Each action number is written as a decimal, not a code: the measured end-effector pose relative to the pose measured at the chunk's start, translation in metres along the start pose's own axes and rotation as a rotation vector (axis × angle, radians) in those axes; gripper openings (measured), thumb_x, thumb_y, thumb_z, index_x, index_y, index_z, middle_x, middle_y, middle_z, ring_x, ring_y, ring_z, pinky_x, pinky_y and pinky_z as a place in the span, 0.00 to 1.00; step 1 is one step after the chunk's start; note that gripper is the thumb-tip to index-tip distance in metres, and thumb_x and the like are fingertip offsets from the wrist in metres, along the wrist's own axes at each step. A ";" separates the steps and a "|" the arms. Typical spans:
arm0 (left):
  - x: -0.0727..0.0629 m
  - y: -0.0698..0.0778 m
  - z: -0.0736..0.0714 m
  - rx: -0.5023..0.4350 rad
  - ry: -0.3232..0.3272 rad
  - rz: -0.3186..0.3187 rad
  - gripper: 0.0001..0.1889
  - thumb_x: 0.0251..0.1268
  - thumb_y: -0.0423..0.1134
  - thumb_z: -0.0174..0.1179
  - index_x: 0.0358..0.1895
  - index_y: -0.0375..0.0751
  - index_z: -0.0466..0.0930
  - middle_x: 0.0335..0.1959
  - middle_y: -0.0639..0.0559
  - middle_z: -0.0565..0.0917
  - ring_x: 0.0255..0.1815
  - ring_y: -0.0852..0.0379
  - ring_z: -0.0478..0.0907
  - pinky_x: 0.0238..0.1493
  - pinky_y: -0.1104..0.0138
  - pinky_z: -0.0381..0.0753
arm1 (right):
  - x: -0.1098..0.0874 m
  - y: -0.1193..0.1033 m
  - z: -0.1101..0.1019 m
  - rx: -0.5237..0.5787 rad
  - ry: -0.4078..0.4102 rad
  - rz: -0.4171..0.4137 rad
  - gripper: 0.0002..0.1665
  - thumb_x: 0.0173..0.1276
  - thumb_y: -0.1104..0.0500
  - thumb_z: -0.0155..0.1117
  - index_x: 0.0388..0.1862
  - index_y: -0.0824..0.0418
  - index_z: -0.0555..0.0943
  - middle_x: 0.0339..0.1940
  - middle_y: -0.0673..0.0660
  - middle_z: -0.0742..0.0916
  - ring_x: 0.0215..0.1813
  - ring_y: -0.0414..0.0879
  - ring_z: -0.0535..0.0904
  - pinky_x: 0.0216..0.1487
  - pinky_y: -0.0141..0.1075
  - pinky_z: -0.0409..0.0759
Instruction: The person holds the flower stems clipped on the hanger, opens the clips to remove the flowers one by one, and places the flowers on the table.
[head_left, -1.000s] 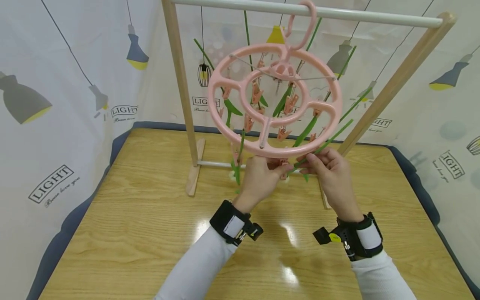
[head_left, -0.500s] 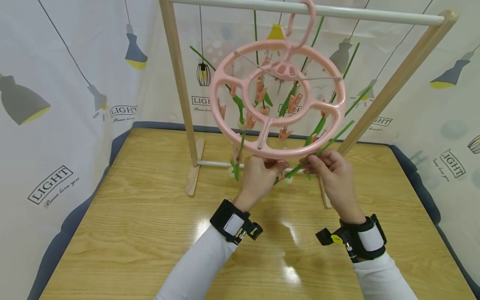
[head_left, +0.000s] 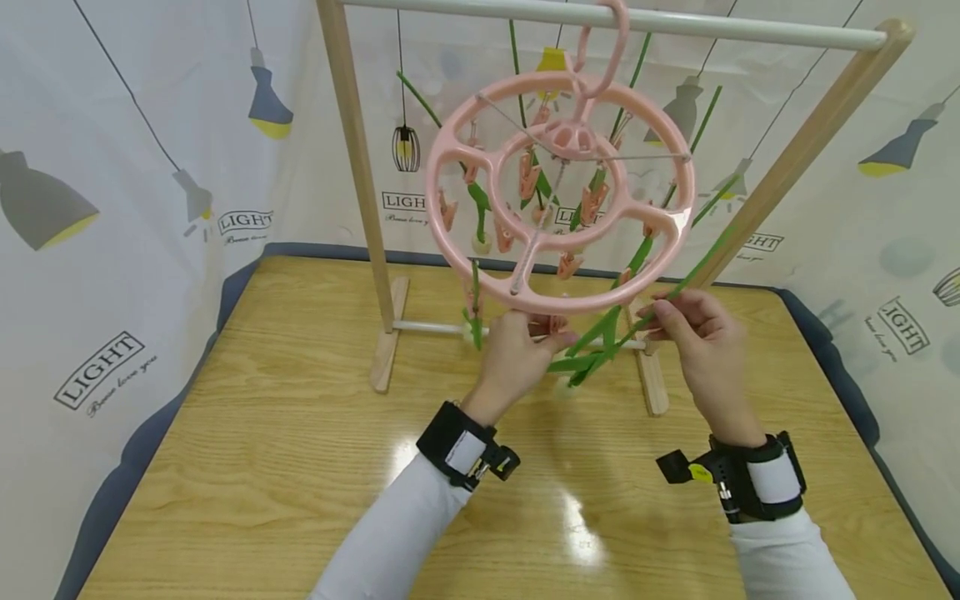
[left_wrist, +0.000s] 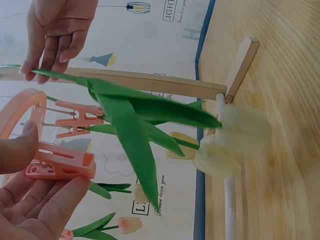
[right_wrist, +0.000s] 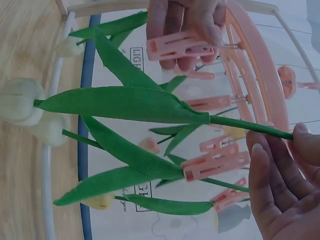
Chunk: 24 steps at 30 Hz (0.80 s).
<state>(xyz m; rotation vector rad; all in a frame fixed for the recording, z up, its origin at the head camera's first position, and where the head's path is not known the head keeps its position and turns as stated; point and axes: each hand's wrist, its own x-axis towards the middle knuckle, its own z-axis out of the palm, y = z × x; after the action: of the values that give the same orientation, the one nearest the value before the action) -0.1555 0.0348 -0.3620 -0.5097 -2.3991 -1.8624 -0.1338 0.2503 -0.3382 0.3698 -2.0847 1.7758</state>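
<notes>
My left hand (head_left: 517,354) pinches a pink clothespin (left_wrist: 62,162) at the hanger's near edge, thumb on one side and fingers on the other. The clothespin has no stem between its jaws. To the right, my right hand (head_left: 697,346) pinches the thin green stem (right_wrist: 250,126) of an artificial tulip between thumb and fingertips. Its white bloom (right_wrist: 20,101) points down toward the table, with long green leaves (right_wrist: 120,104) above it. The round pink hanger (head_left: 566,307) hangs over both hands.
Several tulips hang bloom-down from other clothespins (right_wrist: 215,162) on the hanger. A wooden-legged rack (head_left: 356,167) with a white top rail (head_left: 480,12) carries the hanger above the wooden table (head_left: 300,467). A printed cloth (head_left: 150,250) surrounds the table.
My right hand has moved right with the tulip, drawing its stem away from the clothespin. The hanger has turned slightly. My left hand has stayed nearly still at the clothespin.
</notes>
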 end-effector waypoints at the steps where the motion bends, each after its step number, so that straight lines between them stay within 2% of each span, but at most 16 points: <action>1: 0.000 0.000 0.000 0.000 -0.004 0.005 0.14 0.61 0.35 0.68 0.48 0.36 0.80 0.39 0.43 0.86 0.45 0.50 0.87 0.46 0.74 0.85 | 0.000 -0.001 -0.002 -0.007 0.012 0.000 0.06 0.73 0.65 0.58 0.44 0.66 0.81 0.35 0.46 0.90 0.35 0.35 0.86 0.37 0.24 0.85; 9: -0.003 -0.005 -0.003 -0.042 -0.046 0.041 0.16 0.62 0.34 0.66 0.52 0.34 0.79 0.44 0.40 0.86 0.49 0.48 0.86 0.49 0.74 0.84 | 0.003 -0.004 -0.023 0.037 0.072 -0.040 0.09 0.72 0.68 0.58 0.48 0.69 0.80 0.34 0.48 0.89 0.34 0.36 0.85 0.35 0.22 0.83; 15: -0.004 -0.007 -0.006 -0.050 -0.042 0.046 0.16 0.61 0.32 0.67 0.51 0.34 0.79 0.44 0.39 0.86 0.49 0.47 0.86 0.48 0.75 0.85 | 0.005 -0.003 -0.043 -0.027 0.129 -0.087 0.09 0.71 0.70 0.58 0.47 0.67 0.82 0.32 0.47 0.89 0.32 0.35 0.85 0.33 0.20 0.82; 24: -0.005 -0.010 -0.008 0.002 -0.037 0.062 0.14 0.62 0.36 0.67 0.49 0.38 0.80 0.41 0.43 0.86 0.46 0.50 0.86 0.46 0.75 0.85 | 0.008 -0.008 -0.063 -0.039 0.244 -0.029 0.08 0.71 0.67 0.60 0.46 0.69 0.82 0.30 0.49 0.88 0.30 0.37 0.83 0.31 0.20 0.81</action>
<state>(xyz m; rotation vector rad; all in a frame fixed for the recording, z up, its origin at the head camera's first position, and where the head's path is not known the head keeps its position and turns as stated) -0.1552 0.0238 -0.3703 -0.6162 -2.3784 -1.8419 -0.1305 0.3114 -0.3195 0.1617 -1.9295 1.6691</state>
